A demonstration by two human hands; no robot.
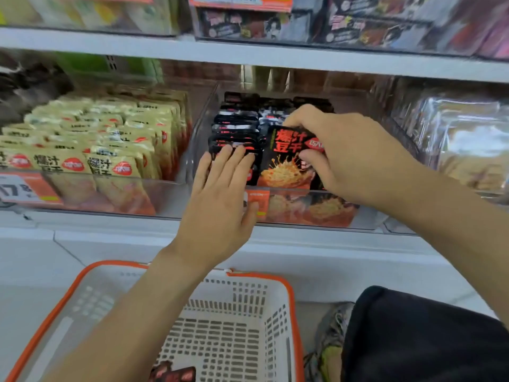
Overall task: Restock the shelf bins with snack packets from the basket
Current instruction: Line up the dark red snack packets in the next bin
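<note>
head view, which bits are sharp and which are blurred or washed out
Head view: the black packet in the right hand's grip reads sharply; the upper-shelf packets and the clear bags at right are smeared; shelf edges bow from the wide lens; lighting is flat, with faint glare on the clear bin front.

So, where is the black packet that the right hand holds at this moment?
In the head view, the black packet stands at the front of the clear middle bin, pinched by the right hand, beside the left hand.

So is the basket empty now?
Nearly empty. The basket shows mostly bare mesh floor, with a few dark packets left at the near edge.
</note>
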